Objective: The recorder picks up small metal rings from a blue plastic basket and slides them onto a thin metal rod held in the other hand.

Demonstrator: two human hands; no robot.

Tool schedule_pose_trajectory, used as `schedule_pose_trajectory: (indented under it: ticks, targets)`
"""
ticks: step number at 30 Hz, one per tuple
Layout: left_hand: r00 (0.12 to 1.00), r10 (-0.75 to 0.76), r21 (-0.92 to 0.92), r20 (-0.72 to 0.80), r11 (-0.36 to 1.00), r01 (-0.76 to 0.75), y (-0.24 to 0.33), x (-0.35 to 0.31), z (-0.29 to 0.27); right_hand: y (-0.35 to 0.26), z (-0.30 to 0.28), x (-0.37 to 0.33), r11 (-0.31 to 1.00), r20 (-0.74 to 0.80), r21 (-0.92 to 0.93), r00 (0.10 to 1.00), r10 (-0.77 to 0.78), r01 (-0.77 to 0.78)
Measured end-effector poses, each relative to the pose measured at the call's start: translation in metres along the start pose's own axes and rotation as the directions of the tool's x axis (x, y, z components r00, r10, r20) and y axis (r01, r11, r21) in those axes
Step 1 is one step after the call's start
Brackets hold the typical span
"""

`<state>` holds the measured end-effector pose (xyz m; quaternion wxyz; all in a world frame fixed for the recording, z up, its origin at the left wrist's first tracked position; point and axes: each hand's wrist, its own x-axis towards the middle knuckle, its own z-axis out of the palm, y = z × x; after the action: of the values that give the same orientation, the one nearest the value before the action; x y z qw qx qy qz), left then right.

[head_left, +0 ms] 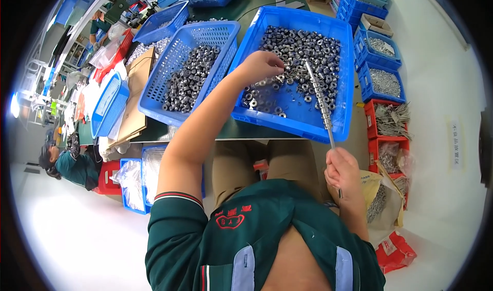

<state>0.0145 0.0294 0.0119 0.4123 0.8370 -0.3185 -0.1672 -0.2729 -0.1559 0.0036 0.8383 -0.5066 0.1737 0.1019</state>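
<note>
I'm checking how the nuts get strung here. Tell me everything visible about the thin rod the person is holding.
The rod is thin, straight and metallic grey. The right hand grips its lower end, and it slants up and leftward over the blue tray's near rim, its tip among the loose metal nuts. Several nuts are threaded along its middle in a row. The left hand is on the nuts, apart from the rod.

We see a dark green worktable (241, 132) under the bins, a pale glossy floor (77, 229) on both sides, stacked blue crates (359, 3) beyond, red bins (382, 119) to the right, bright light (14, 105) far left.
</note>
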Motion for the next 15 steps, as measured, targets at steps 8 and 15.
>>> schedule_pose_trajectory:
  ticks: [8,15]
  targets:
    - [0.986,-0.067,0.724,0.154,0.687,-0.067,-0.005,0.001,0.04,0.0,0.0,0.001,1.0,0.032,0.026,0.999,0.003,-0.003]
    - [0.993,-0.032,0.772,0.113,0.633,-0.067,-0.009,-0.001,0.05,0.002,0.001,-0.001,1.0,0.016,0.018,1.0,0.021,-0.022]
